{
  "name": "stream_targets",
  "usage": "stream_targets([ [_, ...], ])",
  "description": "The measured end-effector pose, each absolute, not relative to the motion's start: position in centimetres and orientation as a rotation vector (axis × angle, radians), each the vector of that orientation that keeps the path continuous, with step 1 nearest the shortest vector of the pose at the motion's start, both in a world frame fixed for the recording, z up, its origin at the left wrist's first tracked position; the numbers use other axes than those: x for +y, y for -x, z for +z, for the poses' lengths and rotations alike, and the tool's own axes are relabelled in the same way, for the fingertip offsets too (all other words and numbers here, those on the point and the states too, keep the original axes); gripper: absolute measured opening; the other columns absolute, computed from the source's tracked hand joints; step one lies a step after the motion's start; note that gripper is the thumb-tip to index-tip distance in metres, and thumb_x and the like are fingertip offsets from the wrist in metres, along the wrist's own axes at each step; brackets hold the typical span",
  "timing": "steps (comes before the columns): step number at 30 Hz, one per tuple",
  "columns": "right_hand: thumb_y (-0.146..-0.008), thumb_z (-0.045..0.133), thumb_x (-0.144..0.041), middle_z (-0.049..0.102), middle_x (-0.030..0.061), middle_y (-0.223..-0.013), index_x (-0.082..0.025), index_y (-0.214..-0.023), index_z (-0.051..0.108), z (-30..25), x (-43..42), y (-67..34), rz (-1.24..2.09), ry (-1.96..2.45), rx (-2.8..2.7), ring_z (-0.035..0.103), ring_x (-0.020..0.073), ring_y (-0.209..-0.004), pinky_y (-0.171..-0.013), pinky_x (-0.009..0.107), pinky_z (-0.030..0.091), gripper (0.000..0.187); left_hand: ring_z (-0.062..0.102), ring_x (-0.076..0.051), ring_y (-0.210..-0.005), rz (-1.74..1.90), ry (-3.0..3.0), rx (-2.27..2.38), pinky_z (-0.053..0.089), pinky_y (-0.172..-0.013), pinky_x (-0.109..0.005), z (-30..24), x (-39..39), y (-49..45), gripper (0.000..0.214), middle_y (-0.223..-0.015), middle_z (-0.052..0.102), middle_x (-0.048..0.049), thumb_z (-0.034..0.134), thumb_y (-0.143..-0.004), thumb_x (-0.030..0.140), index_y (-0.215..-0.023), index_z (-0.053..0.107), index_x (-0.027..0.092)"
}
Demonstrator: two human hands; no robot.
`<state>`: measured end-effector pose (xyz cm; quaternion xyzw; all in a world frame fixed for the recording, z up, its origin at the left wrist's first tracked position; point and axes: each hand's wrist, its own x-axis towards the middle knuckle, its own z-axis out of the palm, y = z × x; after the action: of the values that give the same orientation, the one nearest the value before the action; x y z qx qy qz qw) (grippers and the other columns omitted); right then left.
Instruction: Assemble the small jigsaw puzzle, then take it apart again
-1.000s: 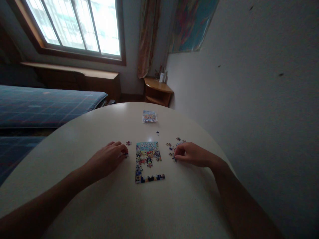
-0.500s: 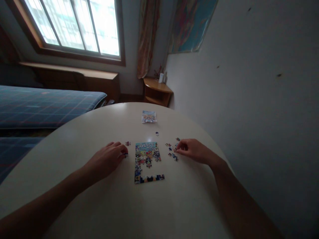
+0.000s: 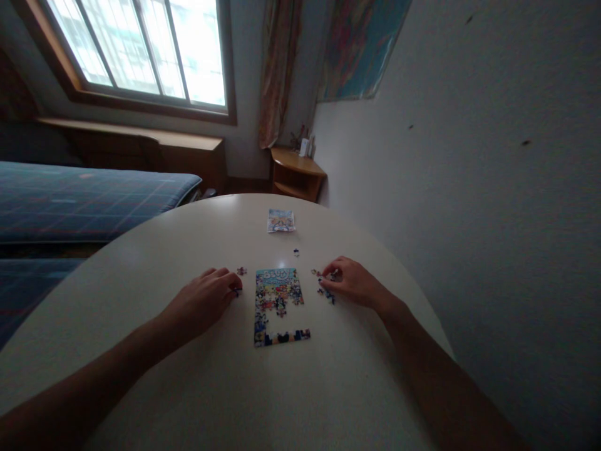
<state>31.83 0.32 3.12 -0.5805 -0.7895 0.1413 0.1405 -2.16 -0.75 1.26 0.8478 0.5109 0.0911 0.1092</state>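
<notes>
A partly assembled colourful jigsaw puzzle [image 3: 278, 305] lies flat in the middle of the round white table [image 3: 244, 388]. My left hand [image 3: 203, 303] rests palm down just left of it, fingers curled, with a small dark piece at its fingertips. My right hand [image 3: 350, 282] lies to the right of the puzzle, its fingers pinched over a scatter of loose pieces [image 3: 325, 290]. What it pinches is too small to make out. Single loose pieces lie at the puzzle's upper left [image 3: 241, 270] and above it [image 3: 296, 252].
A small printed picture card [image 3: 280, 220] lies near the table's far edge. A wall runs close along the right. A bed with a blue checked cover [image 3: 84, 200] stands to the left, and a wooden corner shelf [image 3: 295, 172] sits beyond the table under the window.
My right hand has slid up and to the left over the loose pieces, closer to the puzzle. My left hand has stayed in place.
</notes>
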Motion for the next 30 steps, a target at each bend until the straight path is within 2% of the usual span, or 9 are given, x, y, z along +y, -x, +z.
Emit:
stream_targets([
  [6,-0.081,0.069,-0.033,0.065,0.0094,-0.095,-0.016,-0.09,0.07,2.86,0.64,-32.08,0.418,1.638,-2.333,0.059,0.019,-0.086,-0.079,0.03,0.045,0.019,0.057,-0.028,-0.102,0.261,-2.492,1.517,0.046,-0.088,-0.041,1.24,-0.8,2.09,0.025,-0.106,0.067,-0.0093,0.044,-0.088,0.021,-0.1,0.065,0.02],
  [11,-0.081,0.066,-0.026,0.067,0.0065,-0.091,-0.018,-0.085,0.07,2.81,0.43,-31.57,0.403,1.611,-2.349,0.06,0.0172,-0.082,-0.075,0.028,0.043,0.01,0.058,-0.028,-0.101,0.259,-2.495,1.532,0.046,-0.088,-0.041,1.41,-0.89,1.92,0.026,-0.106,0.067,-0.0094,0.043,-0.088,0.022,-0.1,0.066,0.021],
  [17,-0.079,0.069,-0.032,0.069,0.0082,-0.094,-0.017,-0.098,0.071,3.2,0.11,-31.63,0.411,1.688,-2.276,0.061,0.0187,-0.083,-0.074,0.029,0.045,0.024,0.058,-0.028,-0.102,0.271,-2.466,1.551,0.046,-0.088,-0.042,1.68,-1.04,1.74,0.025,-0.106,0.067,-0.0092,0.045,-0.087,0.021,-0.099,0.067,0.021],
  [23,-0.08,0.069,-0.032,0.069,0.006,-0.091,-0.02,-0.099,0.073,3.26,0.25,-32.17,0.486,1.65,-2.299,0.062,0.0175,-0.081,-0.075,0.028,0.046,0.023,0.058,-0.028,-0.102,0.268,-2.474,1.56,0.046,-0.089,-0.041,1.43,-0.97,1.78,0.026,-0.105,0.067,-0.0091,0.044,-0.087,0.021,-0.099,0.067,0.021],
  [30,-0.078,0.071,-0.032,0.067,0.0074,-0.094,-0.018,-0.095,0.072,3.18,0.17,-31.81,0.452,1.684,-2.284,0.061,0.0178,-0.081,-0.075,0.029,0.045,0.022,0.059,-0.028,-0.101,0.274,-2.466,1.549,0.047,-0.087,-0.042,1.88,-1.16,1.63,0.024,-0.106,0.067,-0.0094,0.044,-0.088,0.021,-0.098,0.066,0.021],
])
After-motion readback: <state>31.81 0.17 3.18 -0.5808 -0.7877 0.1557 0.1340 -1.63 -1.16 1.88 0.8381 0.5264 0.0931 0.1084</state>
